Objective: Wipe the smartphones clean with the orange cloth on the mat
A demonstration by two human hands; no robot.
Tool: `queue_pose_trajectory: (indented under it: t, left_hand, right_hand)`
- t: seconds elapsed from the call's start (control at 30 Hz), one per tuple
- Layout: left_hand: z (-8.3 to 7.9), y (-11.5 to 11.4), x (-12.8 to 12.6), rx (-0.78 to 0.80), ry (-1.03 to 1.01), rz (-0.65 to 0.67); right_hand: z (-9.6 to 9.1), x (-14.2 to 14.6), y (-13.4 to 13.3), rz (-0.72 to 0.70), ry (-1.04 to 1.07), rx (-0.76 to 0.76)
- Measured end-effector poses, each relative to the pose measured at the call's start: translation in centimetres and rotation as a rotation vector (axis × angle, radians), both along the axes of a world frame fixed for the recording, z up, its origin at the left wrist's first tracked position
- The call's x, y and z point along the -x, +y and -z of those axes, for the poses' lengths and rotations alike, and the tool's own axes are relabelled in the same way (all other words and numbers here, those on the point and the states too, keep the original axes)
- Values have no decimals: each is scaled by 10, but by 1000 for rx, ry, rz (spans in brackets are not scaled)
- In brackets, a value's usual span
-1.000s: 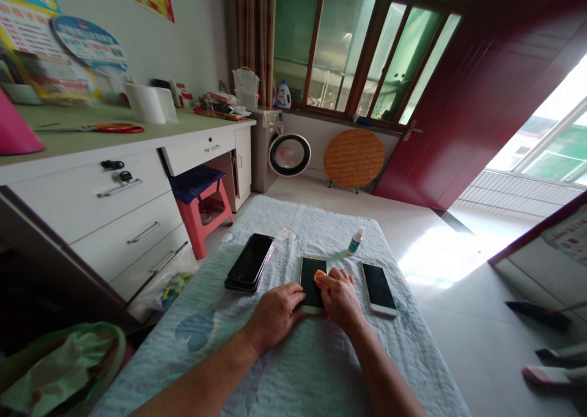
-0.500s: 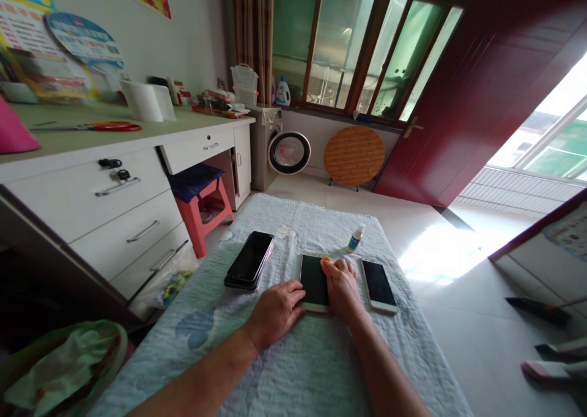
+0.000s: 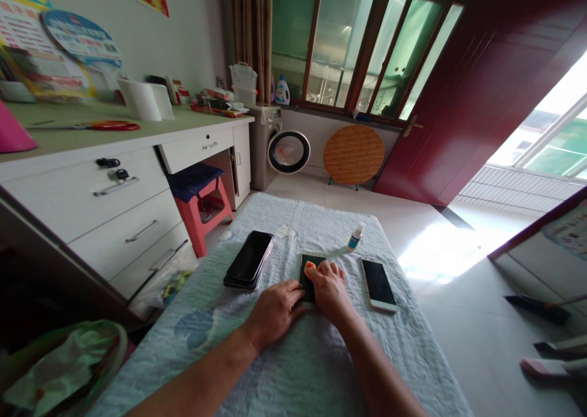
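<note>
A phone with a dark screen and pale frame (image 3: pixel 306 287) lies flat on the quilted cloth in front of me. My left hand (image 3: pixel 276 312) is closed at its lower left edge, the fingers holding it. My right hand (image 3: pixel 330 291) presses a small orange wiping pad (image 3: pixel 310 267) onto the upper part of the screen and covers much of the phone's right side. To the right lies a white-framed phone (image 3: pixel 378 284), screen up. A stack of dark phones (image 3: pixel 250 259) sits to the left. Behind them stands a small spray bottle (image 3: pixel 354 238) with a blue label.
The light blue quilted cloth (image 3: pixel 293 368) covers the surface under the phones. At left are a white drawer desk (image 3: pixel 119 203), a red stool (image 3: pixel 202 215) and a green bin (image 3: pixel 117 350). A washing machine (image 3: pixel 263 136) stands behind with its door open.
My right hand has slid the orange pad left across the phone's screen, from near its right edge toward the middle. The left hand stays at the phone's edge.
</note>
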State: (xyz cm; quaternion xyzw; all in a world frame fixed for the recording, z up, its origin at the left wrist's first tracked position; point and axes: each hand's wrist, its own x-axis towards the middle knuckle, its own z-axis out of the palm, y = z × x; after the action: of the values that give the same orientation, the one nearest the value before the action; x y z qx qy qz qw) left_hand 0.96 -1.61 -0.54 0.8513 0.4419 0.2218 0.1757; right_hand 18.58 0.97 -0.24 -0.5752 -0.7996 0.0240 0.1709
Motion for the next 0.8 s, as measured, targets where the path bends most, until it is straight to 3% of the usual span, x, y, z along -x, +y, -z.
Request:
queue_pose_trajectory:
  t: [0.17,0.53,0.8]
  left_hand:
    - [-3,-1,1,20,-59,30]
    - [-2,0,1,15,-61,40]
    - [0,0,1,-16,-1,15]
  right_hand:
    - [-4,5,-6,-100,20,23]
    - [-14,-2,-7,-111,50,90]
    - [-14,-17,-3,34,82,75]
